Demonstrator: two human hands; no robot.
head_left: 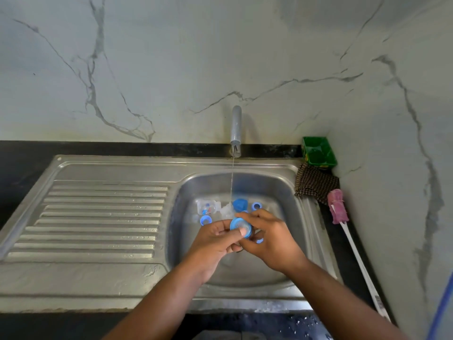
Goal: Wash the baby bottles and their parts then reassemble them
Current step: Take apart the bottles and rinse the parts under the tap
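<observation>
Over the steel sink basin point(282, 241), my left hand point(215, 238) and my right hand point(267, 235) together hold a blue bottle collar with a clear teat point(241, 226) in it. My left thumb presses on its rim, and my right fingers curl round its far side. Behind the hands, on the basin floor, lie a clear baby bottle point(207, 207) on its side, a clear teat point(226, 210), a blue cap point(239, 204) and two blue rings point(206, 220) point(256, 206). Another blue ring point(259, 240) peeks out under my right hand. A thin stream of water point(231, 182) falls just behind the collar.
The tap point(236, 128) stands at the back wall and runs. The ribbed drainboard point(98, 217) lies to the left. At the right are a green tub point(318, 152), a checked cloth point(316, 184) and a pink bottle brush point(339, 207) with a long white handle.
</observation>
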